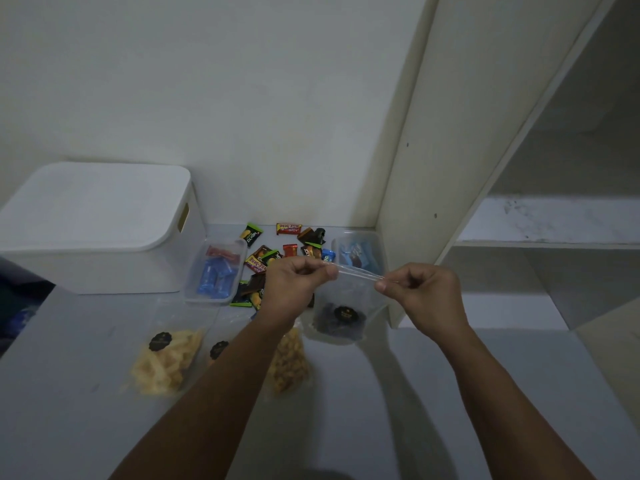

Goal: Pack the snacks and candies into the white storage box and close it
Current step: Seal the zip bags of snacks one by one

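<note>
Clear pouch (pixel 341 306) pinched by two hands; perhaps two other pouches.

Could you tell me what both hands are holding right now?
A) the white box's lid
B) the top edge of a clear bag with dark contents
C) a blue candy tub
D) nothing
B: the left hand and right hand pinch the top edge of the clear bag between them.

both hands raised side by side, left hand (pixel 294 282) and right hand (pixel 420 292) pinching, fingers curled.
</note>
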Demonstrator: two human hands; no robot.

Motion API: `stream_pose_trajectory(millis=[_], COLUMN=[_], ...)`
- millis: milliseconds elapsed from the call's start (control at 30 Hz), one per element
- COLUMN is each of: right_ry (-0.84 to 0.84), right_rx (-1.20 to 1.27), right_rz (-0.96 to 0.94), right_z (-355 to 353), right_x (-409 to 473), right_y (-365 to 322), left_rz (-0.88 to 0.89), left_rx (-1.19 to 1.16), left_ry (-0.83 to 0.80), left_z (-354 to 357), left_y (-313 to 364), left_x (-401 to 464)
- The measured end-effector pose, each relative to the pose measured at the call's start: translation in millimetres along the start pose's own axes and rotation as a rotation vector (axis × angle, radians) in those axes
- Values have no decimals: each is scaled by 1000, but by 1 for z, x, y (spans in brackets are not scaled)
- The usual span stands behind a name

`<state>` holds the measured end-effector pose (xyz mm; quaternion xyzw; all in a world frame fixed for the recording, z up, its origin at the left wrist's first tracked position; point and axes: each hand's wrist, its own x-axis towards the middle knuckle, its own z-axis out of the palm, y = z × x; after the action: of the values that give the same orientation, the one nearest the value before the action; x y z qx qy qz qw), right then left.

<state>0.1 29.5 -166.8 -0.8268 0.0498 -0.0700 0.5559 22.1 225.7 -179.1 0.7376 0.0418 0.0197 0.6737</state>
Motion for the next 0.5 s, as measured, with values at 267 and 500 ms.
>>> stream_pose_trajectory(millis=[267,500], right_ry=[62,74], right_rx=[-3,3], right_rz=[-19,-58], right_z=[15,24], right_x=[0,-6], right_y=[0,6], left_rz=[0,-354], left_rx=[198,-53], left_ry=[334,-48], left_z=[19,22], left_y=[7,13], left_x=[-3,-2])
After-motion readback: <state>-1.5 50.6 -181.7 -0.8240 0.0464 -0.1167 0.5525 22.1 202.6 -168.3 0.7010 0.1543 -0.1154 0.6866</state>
